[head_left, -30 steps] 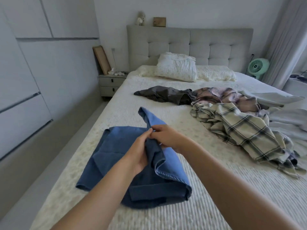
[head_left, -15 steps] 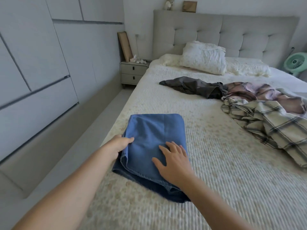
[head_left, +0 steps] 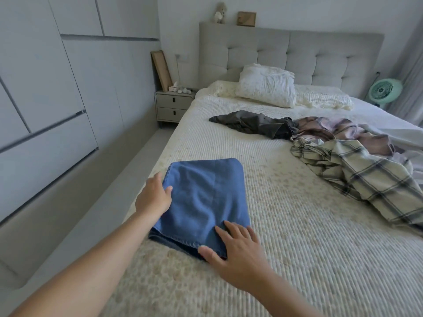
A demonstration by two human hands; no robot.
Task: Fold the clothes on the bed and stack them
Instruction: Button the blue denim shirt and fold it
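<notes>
A blue denim garment (head_left: 206, 197) lies folded into a neat rectangle near the left edge of the bed (head_left: 297, 236). My left hand (head_left: 154, 196) lies flat against its left side, fingers straight. On its near right corner rests my right hand (head_left: 235, 250), fingers spread, thumb on the bedspread. Further up the bed lie unfolded clothes: a dark grey garment (head_left: 254, 123), a pink-purple plaid one (head_left: 338, 131) and a cream plaid shirt (head_left: 357, 170).
Two pillows (head_left: 265, 88) lean at the grey padded headboard (head_left: 297, 53). A nightstand (head_left: 174, 106) stands left of the bed, white wardrobe doors (head_left: 45, 99) line the left wall, and a green fan (head_left: 384, 90) stands at the far right.
The blue garment went from half-folded and held up in both hands to a flat folded rectangle. Both hands now lie flat on it, the right one nearer the front corner.
</notes>
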